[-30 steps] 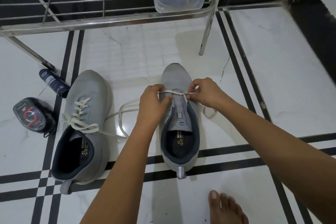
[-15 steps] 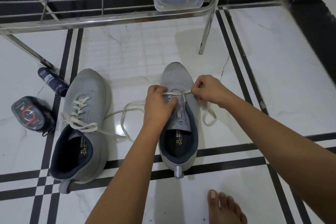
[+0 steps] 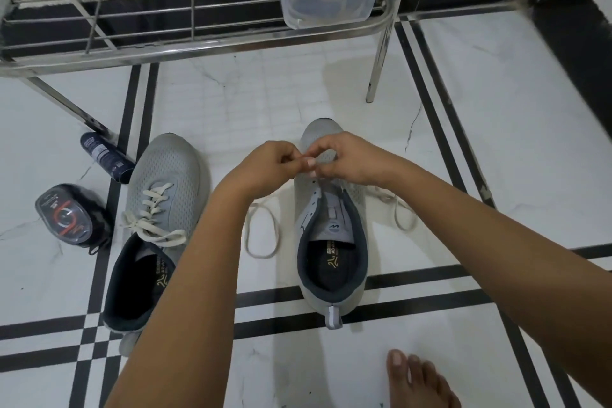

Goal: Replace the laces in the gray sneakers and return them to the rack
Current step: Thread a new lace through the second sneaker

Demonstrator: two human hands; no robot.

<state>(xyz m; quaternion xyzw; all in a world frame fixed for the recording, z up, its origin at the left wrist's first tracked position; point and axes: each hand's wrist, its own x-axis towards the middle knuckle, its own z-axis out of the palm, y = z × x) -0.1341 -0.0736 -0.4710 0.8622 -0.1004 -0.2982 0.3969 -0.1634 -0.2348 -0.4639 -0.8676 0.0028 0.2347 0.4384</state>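
lace (image 3: 262, 256) lies mostly loose around the open sneaker (image 3: 331, 225): one slack loop on the tiles to its left, another to its right, the middle up by the toe-end eyelets. the shoe stands on the floor (image 3: 496, 142) just in front of the rack (image 3: 198, 50), heel toward the person. the laced sneaker (image 3: 159, 195) lies beside it, partly under the left forearm.

uneven ends are the main risk, as i judge it. if one side pulls through further than the other, a tail runs short at the top. the loose loops could also catch under a sole or on an arm and drag the lace back out of the eyelets.

left hand (image 3: 268, 166) and right hand (image 3: 347, 159) meet fingertip to fingertip over the lowest eyelets, wrists raised, fingers curled in. each grip is narrow, a fingertip pinch on the lace, though the piece inside the pinch is mostly hidden.

a bare foot (image 3: 417, 378) rests on the floor near the heel. a dark can (image 3: 106, 157) and an oval case (image 3: 66, 215) lie off to the left.
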